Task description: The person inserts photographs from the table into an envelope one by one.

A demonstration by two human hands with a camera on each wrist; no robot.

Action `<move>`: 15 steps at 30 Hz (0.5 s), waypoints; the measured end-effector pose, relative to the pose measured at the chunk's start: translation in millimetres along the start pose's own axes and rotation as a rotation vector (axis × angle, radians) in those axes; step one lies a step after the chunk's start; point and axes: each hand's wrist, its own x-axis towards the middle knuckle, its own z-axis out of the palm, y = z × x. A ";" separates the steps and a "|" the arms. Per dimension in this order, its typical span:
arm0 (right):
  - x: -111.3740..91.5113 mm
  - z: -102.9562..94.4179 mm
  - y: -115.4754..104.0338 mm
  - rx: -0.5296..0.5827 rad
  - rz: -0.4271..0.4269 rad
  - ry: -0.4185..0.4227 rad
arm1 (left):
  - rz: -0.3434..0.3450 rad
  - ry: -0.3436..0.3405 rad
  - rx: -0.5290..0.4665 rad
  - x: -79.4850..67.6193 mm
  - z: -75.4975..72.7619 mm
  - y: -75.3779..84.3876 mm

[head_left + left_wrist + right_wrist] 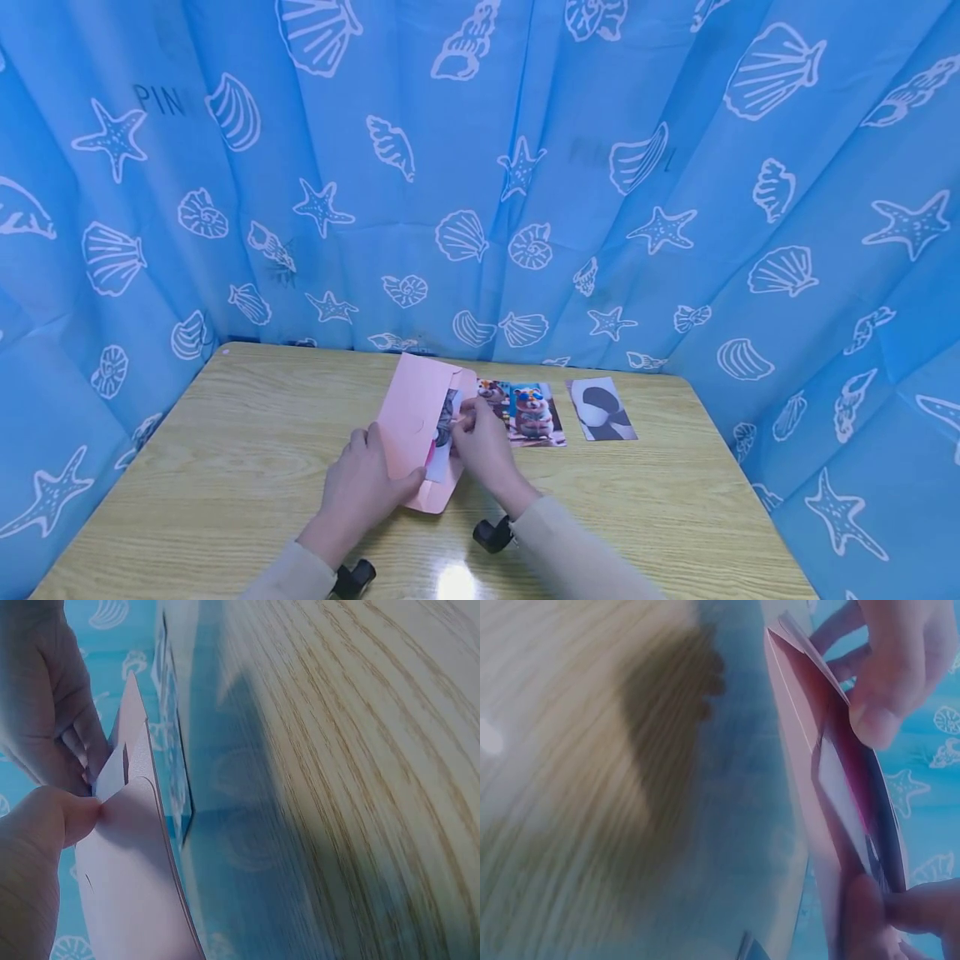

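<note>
A pink envelope (408, 408) is held up over the table, its flap folded out to the right. My left hand (363, 479) grips its left side, thumb on the front near the lower edge, as the left wrist view also shows. Out of the envelope's mouth shows a photo (446, 421) with a grey striped animal on it. My right hand (487, 446) pinches at this photo by the opening. From the right wrist view the mouth gapes, with a white sheet (841, 791) and something deep pink (859, 776) inside.
To the right of the envelope lie photos of animals in sunglasses (536, 417), partly behind my right hand. Farther right is another photo (602, 410) in grey and white. The wooden table (247, 450) ends at a blue shell-patterned curtain (420, 183).
</note>
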 end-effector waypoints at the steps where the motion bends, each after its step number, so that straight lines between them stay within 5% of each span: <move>1: -0.2 1.9 -0.7 0.014 0.005 -0.004 | 0.002 0.001 0.000 -0.1 0.3 -0.1; 15: -2.7 16.8 -5.8 0.058 -0.005 -0.050 | 0.013 0.018 -0.016 0.1 0.7 -3.2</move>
